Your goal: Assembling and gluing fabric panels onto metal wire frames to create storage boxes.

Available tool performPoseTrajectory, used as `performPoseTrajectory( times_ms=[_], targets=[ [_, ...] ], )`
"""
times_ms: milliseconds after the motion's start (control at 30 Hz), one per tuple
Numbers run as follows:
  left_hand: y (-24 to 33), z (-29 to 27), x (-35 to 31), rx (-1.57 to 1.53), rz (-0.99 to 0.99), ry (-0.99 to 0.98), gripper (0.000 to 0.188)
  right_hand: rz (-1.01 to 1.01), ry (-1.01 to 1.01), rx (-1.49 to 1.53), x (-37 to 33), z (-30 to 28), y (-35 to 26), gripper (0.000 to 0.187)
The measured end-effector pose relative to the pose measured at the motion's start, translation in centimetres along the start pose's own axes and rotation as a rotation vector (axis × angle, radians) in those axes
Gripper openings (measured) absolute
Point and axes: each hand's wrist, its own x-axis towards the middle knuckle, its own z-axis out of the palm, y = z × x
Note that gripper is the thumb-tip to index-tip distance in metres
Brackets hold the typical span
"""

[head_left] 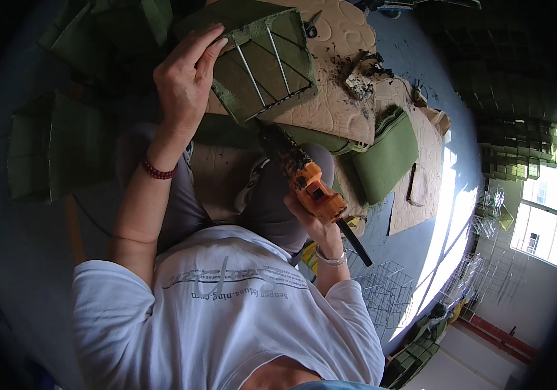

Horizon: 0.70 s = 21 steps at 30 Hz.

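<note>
My left hand [184, 81] grips the upper left rim of a green fabric box [243, 97], its fingers over the edge and its thumb along the side. Two bare metal rods cross the box, which tilts on the brown mat beyond my knees. In my right hand [317, 231] is an orange glue gun [314, 188], its front caked in black residue. The nozzle points up and left at the box's lower corner; I cannot tell whether it touches. A black glue stick [356, 245] juts from the gun's back end.
Scissors [311, 27] and a black-smeared scrap [361, 81] lie on the brown mat [340, 39]. Folded green fabric [386, 156] rests right of my knees. More green boxes [57, 146] stand at left. Wire frames [382, 292] sit at lower right, and stacked green boxes [506, 130] line the far right.
</note>
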Motion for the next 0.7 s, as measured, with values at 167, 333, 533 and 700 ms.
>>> performPoseTrajectory(
  times_ms=[167, 333, 533, 700],
  targets=[
    [-0.3, -0.4, -0.7, -0.002, -0.059, 0.042, 0.020, 0.000, -0.010, 0.009, -0.1, 0.4, -0.6, 0.036],
    [-0.4, -0.7, -1.0, 0.010, -0.067, 0.033, 0.021, 0.045, -0.062, -0.007, -0.1, 0.2, -0.5, 0.036],
    [-0.4, -1.2, -1.1, 0.001, -0.073, 0.023, 0.021, -0.005, -0.068, 0.002, 0.1, 0.6, -0.7, 0.033],
    [-0.3, -1.2, -1.3, 0.018, -0.059, 0.004, 0.022, -0.087, -0.090, -0.053, 0.0, 1.1, -0.1, 0.029]
  ],
)
